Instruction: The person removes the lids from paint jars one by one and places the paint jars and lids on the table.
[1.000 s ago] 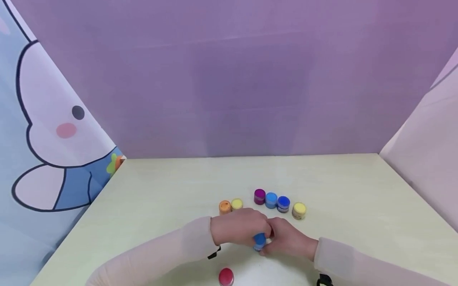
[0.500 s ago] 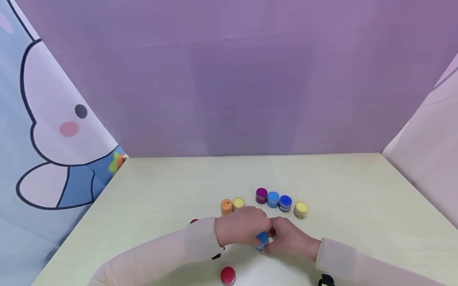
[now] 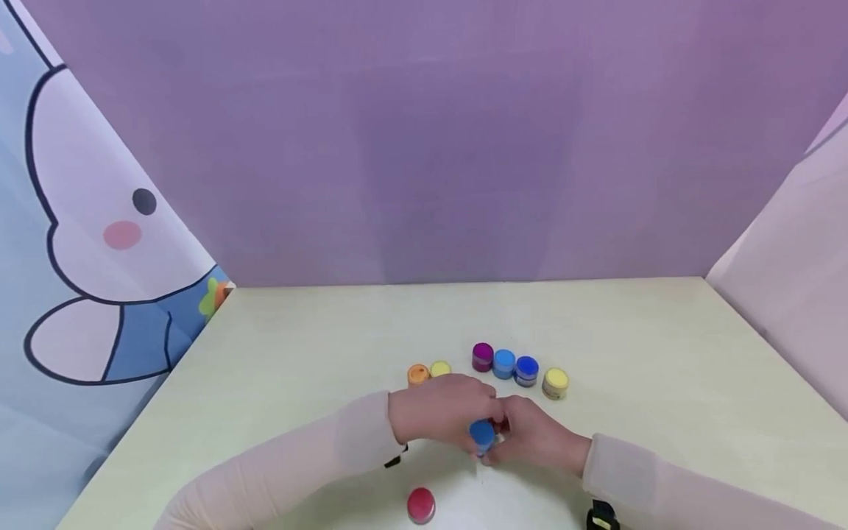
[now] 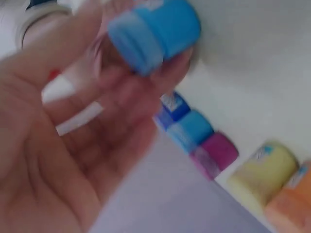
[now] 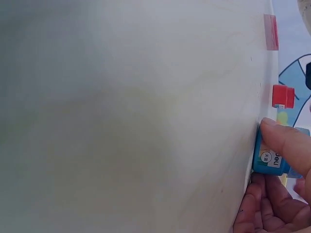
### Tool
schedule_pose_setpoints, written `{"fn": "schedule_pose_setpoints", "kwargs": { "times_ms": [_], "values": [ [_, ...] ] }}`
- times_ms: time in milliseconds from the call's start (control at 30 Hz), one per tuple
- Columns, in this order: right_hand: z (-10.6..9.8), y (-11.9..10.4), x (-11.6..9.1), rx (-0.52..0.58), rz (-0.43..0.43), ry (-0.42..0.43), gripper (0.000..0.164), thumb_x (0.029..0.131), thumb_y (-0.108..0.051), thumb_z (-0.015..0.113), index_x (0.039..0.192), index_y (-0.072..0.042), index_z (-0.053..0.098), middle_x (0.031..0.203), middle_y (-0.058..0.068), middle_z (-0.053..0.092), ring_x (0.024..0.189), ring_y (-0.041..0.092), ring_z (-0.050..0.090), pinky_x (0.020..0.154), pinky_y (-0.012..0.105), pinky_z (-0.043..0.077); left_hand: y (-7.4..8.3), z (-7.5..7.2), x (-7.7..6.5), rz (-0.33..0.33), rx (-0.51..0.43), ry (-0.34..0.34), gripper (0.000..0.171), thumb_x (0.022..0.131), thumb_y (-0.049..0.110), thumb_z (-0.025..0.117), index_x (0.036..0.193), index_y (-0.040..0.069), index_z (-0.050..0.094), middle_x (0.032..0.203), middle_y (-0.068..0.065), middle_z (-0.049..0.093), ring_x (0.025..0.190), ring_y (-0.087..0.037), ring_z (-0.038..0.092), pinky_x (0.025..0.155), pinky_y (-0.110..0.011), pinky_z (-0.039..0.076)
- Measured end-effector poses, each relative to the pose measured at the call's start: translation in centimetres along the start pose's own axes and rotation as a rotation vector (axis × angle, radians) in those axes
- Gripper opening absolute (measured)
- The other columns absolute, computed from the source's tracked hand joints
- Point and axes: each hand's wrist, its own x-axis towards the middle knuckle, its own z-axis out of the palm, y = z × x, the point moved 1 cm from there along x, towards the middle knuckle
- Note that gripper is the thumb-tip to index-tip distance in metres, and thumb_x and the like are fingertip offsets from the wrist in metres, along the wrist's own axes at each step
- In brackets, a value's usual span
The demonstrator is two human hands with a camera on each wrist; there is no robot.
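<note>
A small blue paint jar (image 3: 481, 434) stands between my two hands, lid up, its label partly visible in the right wrist view. My right hand (image 3: 539, 438) grips its body, the thumb (image 5: 286, 145) lying over the label. From the left, my left hand (image 3: 440, 408) reaches over, thumb and fingers curled about the lid area. In the left wrist view the jar (image 4: 155, 34) is blurred, so the exact finger contact at the lid is hard to tell. A red jar (image 3: 421, 505) stands near the front, below the left hand.
Behind the hands, a purple jar (image 3: 483, 357), a light blue jar (image 3: 504, 364) and a dark blue jar (image 3: 526, 371) stand in a row. A yellow jar (image 3: 555, 383) is to their right. An orange jar (image 3: 418, 375) and another yellow jar (image 3: 440, 368) are partly hidden behind the left hand.
The blue jar tilted half a second ago and now stands more upright between the hands. Both hands stay at it with small shifts. The head view has moved slightly.
</note>
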Motion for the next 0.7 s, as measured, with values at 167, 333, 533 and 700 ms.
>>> {"fn": "schedule_pose_setpoints", "kwargs": {
  "times_ms": [167,333,533,700],
  "values": [
    [-0.10,0.00,0.16,0.009,0.034,0.005,0.039,0.064,-0.018,0.080,0.098,-0.012,0.061,0.083,-0.007,0.060,0.075,0.015,0.050,0.071,0.031,0.041,-0.17,-0.13,0.10,0.182,0.046,-0.002,0.024,0.078,0.025,0.071,0.100,0.019,0.064,0.088,0.013,0.057,0.077,0.001,0.047,0.072,-0.009,0.035],
    [0.14,0.08,0.20,-0.001,0.050,0.002,0.040,0.064,-0.019,0.080,0.099,-0.011,0.061,0.081,-0.007,0.059,0.073,0.013,0.050,0.068,0.030,0.042,-0.19,0.22,0.33,0.178,0.030,-0.012,0.015,0.081,0.017,0.068,0.095,0.018,0.065,0.080,0.013,0.055,0.070,0.000,0.045,0.068,-0.008,0.035],
    [0.09,-0.16,0.06,0.016,0.036,-0.003,0.030,0.065,-0.016,0.079,0.089,-0.013,0.061,0.075,-0.006,0.057,0.068,0.012,0.048,0.062,0.027,0.040,-0.08,0.24,0.52,0.042,0.035,-0.020,0.013,0.076,0.026,0.073,0.086,0.019,0.066,0.066,0.012,0.051,0.060,-0.003,0.043,0.059,-0.012,0.034],
    [-0.01,-0.17,0.04,0.010,0.003,0.004,0.027,0.064,-0.014,0.079,0.084,-0.013,0.060,0.073,-0.006,0.056,0.065,0.013,0.048,0.059,0.026,0.041,0.28,0.17,0.46,-0.115,0.074,-0.004,0.020,0.075,0.037,0.072,0.082,0.020,0.064,0.058,0.011,0.047,0.053,-0.005,0.043,0.053,-0.015,0.034]
  ]
}}
